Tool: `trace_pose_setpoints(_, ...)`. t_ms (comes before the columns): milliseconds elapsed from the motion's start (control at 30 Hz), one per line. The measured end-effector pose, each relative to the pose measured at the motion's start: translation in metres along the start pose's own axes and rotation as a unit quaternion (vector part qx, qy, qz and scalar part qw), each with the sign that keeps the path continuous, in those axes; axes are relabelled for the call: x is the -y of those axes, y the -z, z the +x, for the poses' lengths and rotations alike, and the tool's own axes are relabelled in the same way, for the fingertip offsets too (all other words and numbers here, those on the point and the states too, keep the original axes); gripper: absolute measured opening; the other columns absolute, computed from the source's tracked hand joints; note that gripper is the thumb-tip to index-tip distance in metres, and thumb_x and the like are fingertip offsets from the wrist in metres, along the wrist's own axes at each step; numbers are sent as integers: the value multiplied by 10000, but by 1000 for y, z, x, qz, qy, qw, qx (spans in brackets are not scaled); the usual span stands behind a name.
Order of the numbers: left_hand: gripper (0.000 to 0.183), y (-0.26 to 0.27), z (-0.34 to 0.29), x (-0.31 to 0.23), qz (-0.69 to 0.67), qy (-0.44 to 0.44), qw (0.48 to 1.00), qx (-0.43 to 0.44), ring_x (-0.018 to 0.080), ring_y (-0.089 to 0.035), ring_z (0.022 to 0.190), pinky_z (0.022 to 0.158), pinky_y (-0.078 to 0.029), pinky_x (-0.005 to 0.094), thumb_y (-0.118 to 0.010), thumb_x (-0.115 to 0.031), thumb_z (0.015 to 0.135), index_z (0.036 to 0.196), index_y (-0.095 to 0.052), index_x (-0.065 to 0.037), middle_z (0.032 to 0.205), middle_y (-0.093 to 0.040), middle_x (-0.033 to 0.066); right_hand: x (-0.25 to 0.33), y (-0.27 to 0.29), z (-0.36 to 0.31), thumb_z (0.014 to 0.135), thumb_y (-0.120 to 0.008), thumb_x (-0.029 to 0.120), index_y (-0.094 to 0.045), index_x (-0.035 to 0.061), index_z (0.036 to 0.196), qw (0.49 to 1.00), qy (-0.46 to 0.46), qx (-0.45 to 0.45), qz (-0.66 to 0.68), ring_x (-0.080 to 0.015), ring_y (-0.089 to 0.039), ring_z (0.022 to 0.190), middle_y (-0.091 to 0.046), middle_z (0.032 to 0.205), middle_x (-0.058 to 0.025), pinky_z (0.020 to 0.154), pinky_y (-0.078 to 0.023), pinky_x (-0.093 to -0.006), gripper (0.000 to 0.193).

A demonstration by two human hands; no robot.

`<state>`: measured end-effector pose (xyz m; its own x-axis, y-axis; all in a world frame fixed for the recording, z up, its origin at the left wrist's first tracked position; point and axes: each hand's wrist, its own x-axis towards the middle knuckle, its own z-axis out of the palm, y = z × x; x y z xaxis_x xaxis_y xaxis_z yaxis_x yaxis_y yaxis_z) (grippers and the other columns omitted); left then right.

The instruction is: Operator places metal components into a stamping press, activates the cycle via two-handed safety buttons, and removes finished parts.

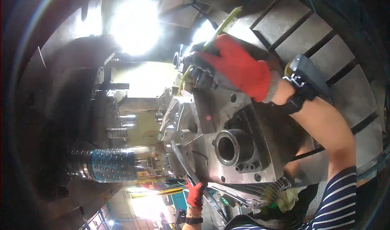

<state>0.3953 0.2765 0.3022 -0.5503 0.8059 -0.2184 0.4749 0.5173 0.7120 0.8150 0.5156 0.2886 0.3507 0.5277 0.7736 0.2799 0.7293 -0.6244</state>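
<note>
My right hand [231,65], in a red glove with dark fingers, is closed around a thin yellow-green strip [222,25]. One end of the strip sticks up past the hand; its lower part curves down toward the metal die block [203,159]. My left hand [195,194], also red-gloved, is wrapped around a long flat metal bar [183,161] at the block's near left edge. The bar slants across that edge, and its exact kind cannot be made out. On the block are a round, hollow dark collar [227,147] and several bolt holes.
A slotted metal plate [313,39] extends along the right. At left stands a thick cylindrical post with a blue dotted sleeve [111,165]. Several cables or hoses [280,185] bunch below the block. A bright lamp [136,26] glares at the upper left.
</note>
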Motion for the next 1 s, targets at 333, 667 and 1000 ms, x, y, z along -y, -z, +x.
trace_pose_setpoints(333,805,-4,-11,-12,-59,5,998,36,166,-571,816,698,-496,300,-677,-85,780,1451,-235,-132,981,-548,39,-33,-46,-2,891,-647,123,-593,-1,1078,997,72,-38,-3,-264,-513,921,-494,974,-125,835,-444,-366,231)
trace_pose_setpoints(667,771,-20,-25,-32,-42,30,999,17,182,-584,891,777,-507,321,-665,-80,794,1448,-258,-101,1078,-560,63,-45,-60,-2,887,-631,131,-565,-3,972,996,-2,-80,25,-279,-549,825,-531,901,-134,751,-477,-368,172)
trace_pose_setpoints(1000,694,-23,-25,-36,-26,17,999,20,183,-581,872,746,-519,337,-684,-76,783,1382,-333,-90,1037,-550,56,-43,-60,-4,891,-581,161,-607,2,975,990,25,-92,107,-260,-610,822,-606,916,-118,736,-510,-368,181)
